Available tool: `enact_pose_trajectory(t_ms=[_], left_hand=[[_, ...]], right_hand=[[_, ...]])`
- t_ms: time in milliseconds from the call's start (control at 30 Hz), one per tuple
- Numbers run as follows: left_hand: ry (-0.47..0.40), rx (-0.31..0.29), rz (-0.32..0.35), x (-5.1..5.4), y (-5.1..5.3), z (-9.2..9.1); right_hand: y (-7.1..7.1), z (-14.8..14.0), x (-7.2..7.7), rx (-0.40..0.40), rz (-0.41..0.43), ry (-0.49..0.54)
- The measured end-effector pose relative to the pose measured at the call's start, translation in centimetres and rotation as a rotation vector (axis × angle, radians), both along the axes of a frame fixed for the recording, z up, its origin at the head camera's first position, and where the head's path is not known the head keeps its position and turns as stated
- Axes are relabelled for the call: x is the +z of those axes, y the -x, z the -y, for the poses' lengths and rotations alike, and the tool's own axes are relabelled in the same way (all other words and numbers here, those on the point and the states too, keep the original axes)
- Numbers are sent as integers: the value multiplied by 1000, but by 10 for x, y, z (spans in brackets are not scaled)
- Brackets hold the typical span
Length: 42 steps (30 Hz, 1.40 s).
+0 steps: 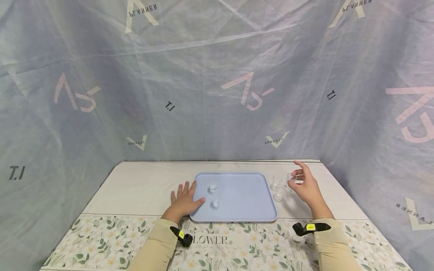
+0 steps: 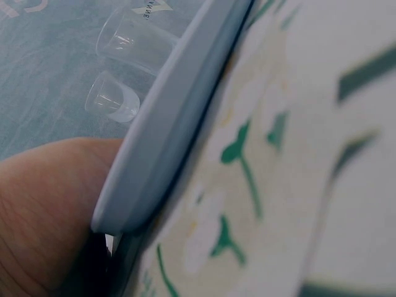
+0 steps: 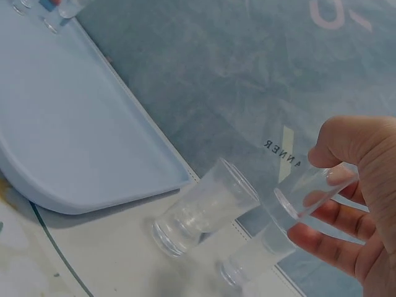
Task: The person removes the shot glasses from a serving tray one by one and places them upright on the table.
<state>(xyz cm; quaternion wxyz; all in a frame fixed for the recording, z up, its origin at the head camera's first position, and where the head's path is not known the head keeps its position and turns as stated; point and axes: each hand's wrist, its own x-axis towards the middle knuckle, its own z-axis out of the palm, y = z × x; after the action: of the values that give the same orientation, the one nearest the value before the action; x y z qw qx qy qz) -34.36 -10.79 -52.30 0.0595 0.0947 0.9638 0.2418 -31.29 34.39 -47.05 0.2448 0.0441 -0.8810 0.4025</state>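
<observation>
Between the thumb and fingers of my right hand (image 1: pixel 307 190) is a small clear shot glass (image 3: pixel 315 190). Whether its base is off the table cannot be told. Two more clear glasses, a nearer one (image 3: pixel 204 207) and a farther one (image 3: pixel 257 252), stand beside it, right of the light blue tray (image 1: pixel 242 197). On the tray's left part are two small glasses, one behind (image 1: pixel 213 188) and one in front (image 1: pixel 216 203). My left hand (image 1: pixel 184 201) rests with spread fingers at the tray's left edge, its thumb over the rim.
A white table surface (image 1: pixel 135 188) lies around the tray, with a flower-printed cloth band (image 1: pixel 112 241) along the front. Grey-blue fabric (image 1: pixel 203 124) hangs behind the table and on both sides.
</observation>
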Motion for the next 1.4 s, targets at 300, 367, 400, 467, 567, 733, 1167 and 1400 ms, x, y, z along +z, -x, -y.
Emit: enact_pose_trajectory(t_ms=[300, 367, 400, 467, 567, 733, 1167, 1400], left_hand=[[3, 4, -10, -12, 8, 2], [3, 4, -10, -12, 8, 2], [5, 4, -10, -12, 8, 2], [8, 3, -10, -13, 8, 2], [7, 4, -9, -13, 7, 2], [6, 5, -8, -13, 7, 2], [-4, 7, -12, -9, 5, 1], [1, 7, -7, -9, 6, 1]], right_hand=[[-1, -7, -4, -47, 24, -12], [-1, -9, -5, -59, 35, -23], [0, -9, -6, -64, 42, -25], [0, -11, -9, -71, 55, -34], [2, -13, -14, -72, 76, -42], [3, -17, -21, -68, 119, -36], [4, -20, -34, -51, 143, -17], [4, -19, -37, -57, 141, -22]])
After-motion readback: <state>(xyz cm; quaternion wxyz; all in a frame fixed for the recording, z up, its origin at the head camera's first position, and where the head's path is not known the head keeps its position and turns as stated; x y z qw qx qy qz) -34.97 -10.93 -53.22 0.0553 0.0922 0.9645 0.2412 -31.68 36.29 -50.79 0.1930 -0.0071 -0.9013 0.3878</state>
